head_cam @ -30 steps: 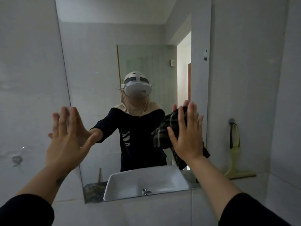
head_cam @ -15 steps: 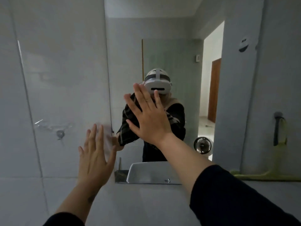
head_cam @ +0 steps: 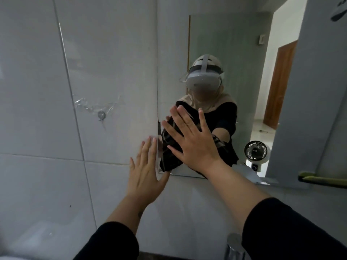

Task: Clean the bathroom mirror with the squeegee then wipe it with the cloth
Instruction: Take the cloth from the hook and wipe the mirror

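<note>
The bathroom mirror (head_cam: 216,44) hangs on the grey tiled wall, right of centre. My right hand (head_cam: 191,141) lies flat with fingers spread, pressing a dark checked cloth (head_cam: 169,156) against the glass at the mirror's lower left corner. My left hand (head_cam: 145,175) rests open and flat on the tiles, touching the mirror's left edge. The green squeegee (head_cam: 323,180) lies on the ledge at the far right, apart from both hands. Most of the cloth is hidden behind my right hand.
A small metal hook (head_cam: 101,115) with clear tape sits on the wall to the left. A chrome tap (head_cam: 234,246) shows at the bottom right. The mirror reflects a small fan (head_cam: 256,152) and a brown door (head_cam: 279,85).
My right hand has swept the cloth from the mirror's right side leftward, then down into the lower left corner. My left hand stays on the wall by the mirror's edge. The view has swung left.
</note>
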